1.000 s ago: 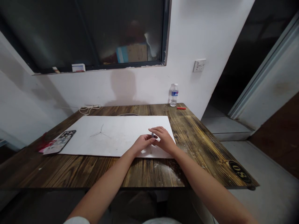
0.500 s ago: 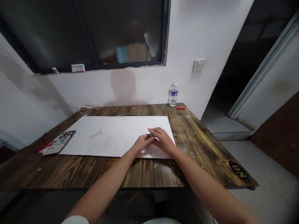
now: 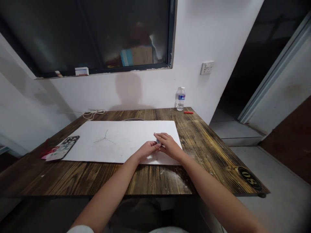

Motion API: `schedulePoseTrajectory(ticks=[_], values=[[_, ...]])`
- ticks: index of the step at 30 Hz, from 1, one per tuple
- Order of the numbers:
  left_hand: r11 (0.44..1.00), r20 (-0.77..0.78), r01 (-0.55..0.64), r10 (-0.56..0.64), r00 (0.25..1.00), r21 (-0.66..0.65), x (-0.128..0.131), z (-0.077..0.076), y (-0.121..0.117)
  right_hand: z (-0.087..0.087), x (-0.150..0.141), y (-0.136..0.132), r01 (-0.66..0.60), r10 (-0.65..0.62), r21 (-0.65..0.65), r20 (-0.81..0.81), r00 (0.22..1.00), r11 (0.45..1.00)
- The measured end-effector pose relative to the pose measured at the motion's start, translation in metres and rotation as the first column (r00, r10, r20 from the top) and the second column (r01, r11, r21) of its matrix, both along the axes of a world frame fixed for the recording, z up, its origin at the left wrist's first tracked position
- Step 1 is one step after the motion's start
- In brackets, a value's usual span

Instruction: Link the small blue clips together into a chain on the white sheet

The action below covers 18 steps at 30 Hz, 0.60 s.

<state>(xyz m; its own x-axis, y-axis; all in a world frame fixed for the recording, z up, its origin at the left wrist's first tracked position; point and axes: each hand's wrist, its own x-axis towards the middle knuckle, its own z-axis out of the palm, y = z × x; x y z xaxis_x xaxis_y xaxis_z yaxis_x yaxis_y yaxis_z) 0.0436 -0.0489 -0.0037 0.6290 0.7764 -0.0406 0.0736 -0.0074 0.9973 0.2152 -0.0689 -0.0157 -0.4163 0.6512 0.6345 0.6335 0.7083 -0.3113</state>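
Note:
Over the right part of a white board (image 3: 131, 132), my left hand (image 3: 147, 150) and my right hand (image 3: 168, 145) meet, fingertips together. Between them is a small greyish-blue object (image 3: 158, 141), mostly hidden by the fingers, so its kind cannot be made out. Both hands are closed around it, the right one coming over the top and the left thumb at its lower side. On the board's left half lies a thin dark three-armed shape (image 3: 105, 138); I cannot tell whether it is drawn or a wire.
A patterned dark-edged flat item (image 3: 65, 149) overlaps the board's left end, with pink-red material (image 3: 50, 152) beside it. At the back of the wooden table (image 3: 211, 161) are a coiled white cable (image 3: 92, 113), a water bottle (image 3: 180, 99) and a red stick-like item (image 3: 188, 112).
Both hands keep nearly the same place and grip. The small object between the fingers appears slightly turned. The whole view has shifted a touch.

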Motion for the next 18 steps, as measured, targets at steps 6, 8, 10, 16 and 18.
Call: schedulePoseTrajectory(ticks=[6,8,10,16,18], values=[[0.980,0.211,-0.082,0.120,0.970,-0.179,0.005,-0.005,0.002,-0.004,-0.001,0.002,0.097,-0.101,-0.032,-0.152,0.983,0.995],[0.967,0.252,-0.145,0.196,0.948,-0.209,0.005,-0.006,0.003,-0.005,-0.002,0.002,0.136,-0.148,-0.064,-0.258,0.955,0.989],[0.957,0.271,-0.186,0.243,0.931,-0.221,0.006,-0.006,0.004,-0.006,-0.004,0.001,0.158,-0.188,-0.114,-0.342,0.921,0.981],[0.954,0.287,-0.211,0.267,0.920,-0.213,0.005,-0.011,0.005,-0.009,-0.009,0.000,0.130,-0.245,-0.272,-0.449,0.859,0.953],[0.954,0.286,-0.221,0.274,0.918,-0.204,0.005,-0.012,0.005,-0.010,-0.010,0.001,0.114,-0.258,-0.309,-0.479,0.839,0.944]])
